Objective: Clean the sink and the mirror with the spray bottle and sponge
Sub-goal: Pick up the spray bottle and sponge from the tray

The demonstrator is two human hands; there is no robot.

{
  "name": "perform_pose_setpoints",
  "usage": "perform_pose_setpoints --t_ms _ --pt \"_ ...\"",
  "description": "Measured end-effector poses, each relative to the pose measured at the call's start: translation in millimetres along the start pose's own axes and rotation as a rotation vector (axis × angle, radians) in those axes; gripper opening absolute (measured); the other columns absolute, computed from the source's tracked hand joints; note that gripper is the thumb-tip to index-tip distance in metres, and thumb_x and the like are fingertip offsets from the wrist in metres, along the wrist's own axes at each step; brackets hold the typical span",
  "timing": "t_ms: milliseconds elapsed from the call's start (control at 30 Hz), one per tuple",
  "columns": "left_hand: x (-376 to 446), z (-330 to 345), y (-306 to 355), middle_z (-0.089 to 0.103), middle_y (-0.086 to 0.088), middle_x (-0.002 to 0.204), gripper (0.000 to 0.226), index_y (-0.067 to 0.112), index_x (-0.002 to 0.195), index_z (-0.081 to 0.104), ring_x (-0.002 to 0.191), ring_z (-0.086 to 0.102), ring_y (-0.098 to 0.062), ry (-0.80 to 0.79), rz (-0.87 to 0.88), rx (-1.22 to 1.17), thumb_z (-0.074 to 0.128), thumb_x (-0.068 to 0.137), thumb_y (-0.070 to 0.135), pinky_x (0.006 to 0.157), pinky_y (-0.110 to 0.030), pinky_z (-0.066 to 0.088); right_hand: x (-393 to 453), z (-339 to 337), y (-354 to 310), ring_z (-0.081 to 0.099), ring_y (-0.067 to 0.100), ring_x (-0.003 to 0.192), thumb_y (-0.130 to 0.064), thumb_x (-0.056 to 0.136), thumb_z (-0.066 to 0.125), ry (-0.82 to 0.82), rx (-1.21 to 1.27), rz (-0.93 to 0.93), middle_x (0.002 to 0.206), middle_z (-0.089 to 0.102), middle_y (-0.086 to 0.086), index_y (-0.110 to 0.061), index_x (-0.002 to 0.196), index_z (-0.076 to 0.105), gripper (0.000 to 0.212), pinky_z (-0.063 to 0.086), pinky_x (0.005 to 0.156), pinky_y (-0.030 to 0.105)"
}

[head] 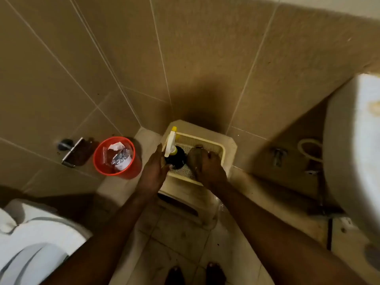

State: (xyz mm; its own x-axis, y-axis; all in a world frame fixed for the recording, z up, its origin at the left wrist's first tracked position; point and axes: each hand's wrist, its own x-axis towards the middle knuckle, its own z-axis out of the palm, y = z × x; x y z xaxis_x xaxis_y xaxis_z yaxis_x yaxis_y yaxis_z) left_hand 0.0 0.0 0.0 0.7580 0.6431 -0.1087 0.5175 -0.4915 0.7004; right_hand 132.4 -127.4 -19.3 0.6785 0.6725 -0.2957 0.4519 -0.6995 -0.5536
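Head view: your left hand [153, 173] rests straight-fingered against the spray bottle [173, 154], upright in the cream basket [218, 147] on the stool [230, 149]. Your right hand [209, 167] curls round the brownish sponge [195, 156] in that basket. Sink [353, 140] far right.

Left hand [154, 171] touches spray bottle [174, 155] standing in cream basket [218, 146] (on a stool); right hand [207, 167] grips sponge [194, 154].
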Motion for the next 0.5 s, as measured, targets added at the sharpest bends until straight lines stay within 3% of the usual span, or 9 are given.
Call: perform_pose_setpoints --t_ms 67,133,200,267,300,367,433,500 --pt "19 4 -9 0.048 -0.020 0.137 0.079 0.002 0.146 0.022 0.127 0.043 -0.032 -0.037 0.035 -0.031 0.069 0.084 0.015 0.090 -0.013 0.025 14 13 0 0.032 0.038 0.130 -0.029 0.090 0.059 -0.022 -0.112 0.004 0.141 0.035 0.019 -0.010 0.142 0.030 0.062 0.028 0.107 0.045" --pt "42 5 -17 0.053 -0.017 0.132 0.084 0.005 0.145 0.029 0.121 0.049 -0.031 -0.060 0.051 -0.034 0.073 0.078 0.032 0.093 -0.025 0.036 23 23 -2 0.028 0.042 0.132 -0.036 0.080 0.071 -0.057 -0.229 0.044 0.143 0.033 0.019 -0.013 0.144 0.026 0.081 0.021 0.112 0.049" --pt "61 8 -27 0.065 -0.011 0.109 0.078 0.008 0.130 0.049 0.101 0.060 -0.028 -0.070 0.155 -0.030 0.069 0.068 0.051 0.080 -0.035 0.046 31 34 -4 0.035 0.044 0.126 -0.039 0.071 0.077 -0.009 -0.303 0.081 0.136 0.040 0.020 -0.015 0.139 0.029 0.087 0.028 0.106 0.052" --pt "73 7 -31 0.059 -0.001 0.083 0.065 0.005 0.102 0.061 0.078 0.057 -0.025 -0.018 0.279 0.040 0.064 0.065 0.059 0.067 -0.031 0.038 35 38 1 0.043 0.043 0.116 -0.043 0.070 0.075 0.057 -0.377 0.045 0.128 0.047 0.020 -0.015 0.135 0.033 0.082 0.037 0.097 0.050" --pt "78 7 -32 0.054 0.000 0.081 0.067 0.003 0.097 0.061 0.077 0.053 -0.023 -0.003 0.314 0.071 0.062 0.064 0.062 0.068 -0.030 0.035 37 38 4 0.046 0.042 0.112 -0.046 0.071 0.072 0.075 -0.408 0.011 0.125 0.048 0.019 -0.015 0.135 0.034 0.080 0.040 0.093 0.049" --pt "89 11 -34 0.057 -0.005 0.108 0.086 0.001 0.118 0.055 0.101 0.053 -0.024 -0.065 0.355 0.025 0.063 0.065 0.068 0.084 -0.030 0.040 40 40 11 0.048 0.042 0.106 -0.050 0.074 0.068 0.108 -0.453 -0.047 0.122 0.049 0.020 -0.015 0.133 0.037 0.076 0.043 0.088 0.048" --pt "95 17 -35 0.033 0.002 0.147 0.099 0.006 0.145 0.028 0.135 0.035 -0.013 -0.127 0.339 -0.102 0.071 0.071 0.056 0.108 -0.017 0.030 42 43 13 0.048 0.043 0.103 -0.047 0.077 0.065 0.128 -0.471 -0.070 0.120 0.050 0.021 -0.016 0.131 0.039 0.068 0.045 0.084 0.048" --pt "99 25 -33 0.025 0.002 0.154 0.093 0.014 0.149 0.021 0.141 0.026 -0.010 -0.149 0.312 -0.170 0.073 0.076 0.041 0.115 -0.020 0.025 45 47 12 0.048 0.046 0.102 -0.039 0.080 0.063 0.128 -0.470 -0.059 0.118 0.050 0.022 -0.015 0.131 0.041 0.060 0.047 0.081 0.050"
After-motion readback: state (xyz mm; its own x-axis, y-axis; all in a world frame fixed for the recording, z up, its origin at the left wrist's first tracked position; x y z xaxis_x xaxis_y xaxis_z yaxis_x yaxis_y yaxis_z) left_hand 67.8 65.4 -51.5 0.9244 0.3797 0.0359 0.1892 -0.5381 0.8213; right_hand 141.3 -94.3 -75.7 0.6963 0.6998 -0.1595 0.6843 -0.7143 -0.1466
